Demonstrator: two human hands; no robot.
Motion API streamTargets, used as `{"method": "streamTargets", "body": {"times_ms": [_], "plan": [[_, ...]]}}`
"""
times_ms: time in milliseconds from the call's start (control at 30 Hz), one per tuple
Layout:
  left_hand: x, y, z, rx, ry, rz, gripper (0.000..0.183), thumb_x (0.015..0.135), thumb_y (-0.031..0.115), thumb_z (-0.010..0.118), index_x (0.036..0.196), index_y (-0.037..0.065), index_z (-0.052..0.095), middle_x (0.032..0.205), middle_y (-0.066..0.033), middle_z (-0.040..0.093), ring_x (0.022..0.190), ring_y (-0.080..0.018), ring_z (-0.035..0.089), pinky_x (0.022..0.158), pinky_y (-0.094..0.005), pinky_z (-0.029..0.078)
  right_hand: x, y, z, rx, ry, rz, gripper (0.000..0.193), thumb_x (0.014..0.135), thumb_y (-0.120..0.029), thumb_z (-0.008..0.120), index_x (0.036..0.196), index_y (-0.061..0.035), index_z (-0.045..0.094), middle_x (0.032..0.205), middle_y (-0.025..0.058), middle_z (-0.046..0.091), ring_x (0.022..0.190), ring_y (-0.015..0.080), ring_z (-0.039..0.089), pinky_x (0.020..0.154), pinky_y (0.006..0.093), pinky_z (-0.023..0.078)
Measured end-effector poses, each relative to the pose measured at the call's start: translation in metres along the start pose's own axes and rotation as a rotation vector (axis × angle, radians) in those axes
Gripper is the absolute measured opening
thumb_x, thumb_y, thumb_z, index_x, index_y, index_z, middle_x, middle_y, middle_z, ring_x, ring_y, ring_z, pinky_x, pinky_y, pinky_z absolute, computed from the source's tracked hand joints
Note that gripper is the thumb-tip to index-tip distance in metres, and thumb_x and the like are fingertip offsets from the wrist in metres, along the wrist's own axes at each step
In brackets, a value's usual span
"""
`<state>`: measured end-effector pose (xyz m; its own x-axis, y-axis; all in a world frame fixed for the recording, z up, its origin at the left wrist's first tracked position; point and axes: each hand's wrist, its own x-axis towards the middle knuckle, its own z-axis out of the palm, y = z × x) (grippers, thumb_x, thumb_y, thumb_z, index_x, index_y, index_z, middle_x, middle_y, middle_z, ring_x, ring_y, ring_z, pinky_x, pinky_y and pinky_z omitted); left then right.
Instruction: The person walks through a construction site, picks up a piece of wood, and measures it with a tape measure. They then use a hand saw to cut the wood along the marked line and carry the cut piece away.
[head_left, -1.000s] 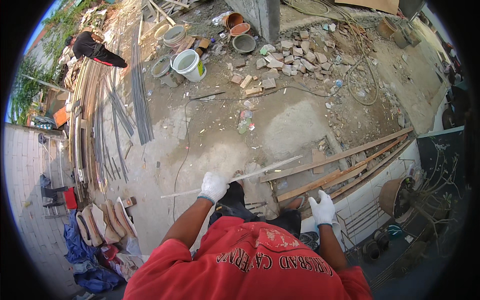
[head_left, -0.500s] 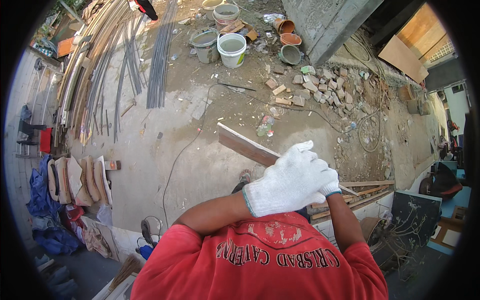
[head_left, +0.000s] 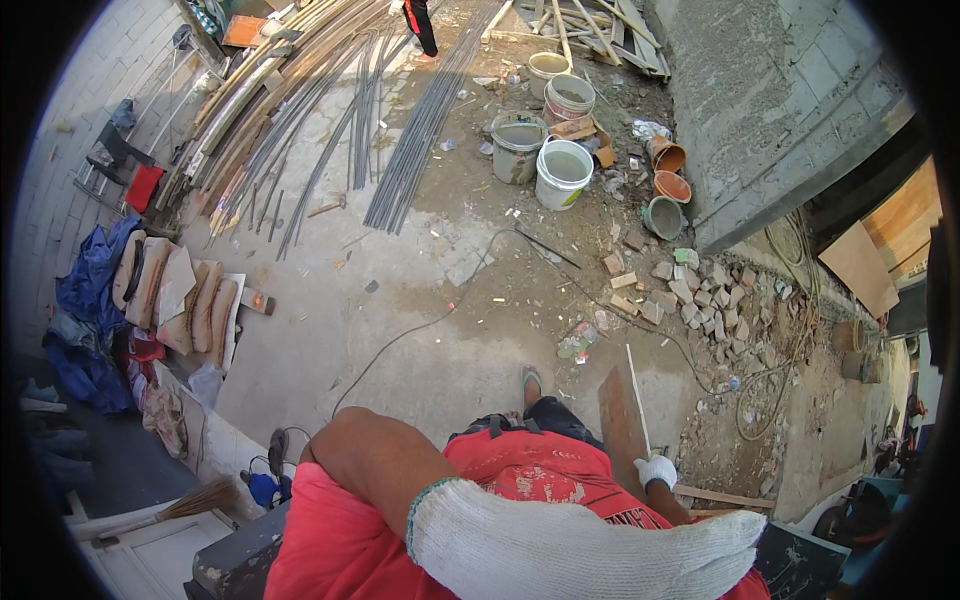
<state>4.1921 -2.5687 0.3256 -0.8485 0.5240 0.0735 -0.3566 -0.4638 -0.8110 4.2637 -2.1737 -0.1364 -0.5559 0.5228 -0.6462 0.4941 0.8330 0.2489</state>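
My left hand, in a white knitted glove with a green cuff, reaches across my chest to the right, close to the camera. Its fingers are stretched out and lie close together, with nothing visible in them. Down at my right side, my right hand, also gloved in white, is closed on the near end of a flat brown board with a pale edge. The board tilts up and points away from me, just right of my sandalled foot. My left glove is apart from it.
A thin black cable runs over the concrete. Broken bricks are heaped at the right, before a concrete column. Several buckets stand ahead. Steel bars lie far left, folded sacks nearer. A person's leg shows far ahead.
My hands, together before my chest, have come apart. The right has lowered to my right side with the board, which has turned away from me. The left has swung up toward the camera.
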Motion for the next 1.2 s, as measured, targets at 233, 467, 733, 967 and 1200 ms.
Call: {"method": "streamTargets", "body": {"times_ms": [233, 467, 733, 967, 1200], "plan": [[0.018, 0.115, 0.019, 0.772, -0.502, -0.248, 0.092, 0.108, 0.054, 0.057, 0.176, 0.003, 0.02, 0.187, -0.0132, -0.001, 0.166, -0.0426, 0.019, 0.134, -0.0547, 0.014, 0.117, -0.087, 0.005, -0.01, -0.06, -0.067, 0.061, 0.093, -0.059, 0.07, 0.127, -0.0102, 0.081, 0.132, 0.0217, 0.077, 0.124, 0.0407, 0.073, 0.106, 0.0525, 0.058], [0.206, 0.359, 0.134, 2.479, -0.991, 0.467, 0.034, 0.108, 0.031, 0.068, 0.113, 0.0, 0.08, 0.108, -0.016, 0.082, 0.109, -0.0366, 0.077, 0.095, -0.0538, 0.061, 0.192, -0.242, -0.107, 0.117, 0.117, -0.28, 0.055, 0.095, -0.059, 0.071, 0.116, -0.0084, 0.082, 0.115, 0.0226, 0.08, 0.109, 0.0425, 0.076, 0.095, 0.0536, 0.059], [0.021, 0.773, -0.036, 2.522, 1.749, 0.245, 0.061, 0.105, 0.056, 0.055, 0.14, 0.009, 0.074, 0.143, -0.022, 0.071, 0.133, -0.0394, 0.068, 0.112, -0.0467, 0.053, 0.218, -0.499, -0.296, 0.346, 0.39, -0.613, 0.048, 0.098, -0.055, 0.072, 0.111, -0.0099, 0.082, 0.101, 0.0217, 0.08, 0.099, 0.0435, 0.076, 0.087, 0.0537, 0.059], [-0.159, 0.923, 0.015, 2.743, 1.93, -0.765, 0.034, 0.098, 0.021, 0.063, 0.127, 0.009, 0.077, 0.127, -0.0204, 0.079, 0.115, -0.0394, 0.077, 0.091, -0.0544, 0.062, 0.268, -0.72, -0.401, 0.37, 0.482, -0.648, 0.047, 0.098, -0.054, 0.074, 0.11, -0.009, 0.083, 0.102, 0.0222, 0.08, 0.099, 0.0445, 0.075, 0.087, 0.0528, 0.058], [0.057, 1.127, 0.225, 1.483, 1.589, 0.868, 0.041, 0.104, 0.042, 0.065, 0.121, 0.005, 0.07, 0.099, -0.0082, 0.073, 0.07, -0.0239, 0.063, 0.064, -0.0388, 0.052, 0.307, -0.965, -0.505, 0.124, 0.489, -0.682, 0.056, 0.098, -0.057, 0.071, 0.11, -0.0024, 0.08, 0.103, 0.0278, 0.078, 0.101, 0.0478, 0.075, 0.091, 0.0558, 0.058]]}}
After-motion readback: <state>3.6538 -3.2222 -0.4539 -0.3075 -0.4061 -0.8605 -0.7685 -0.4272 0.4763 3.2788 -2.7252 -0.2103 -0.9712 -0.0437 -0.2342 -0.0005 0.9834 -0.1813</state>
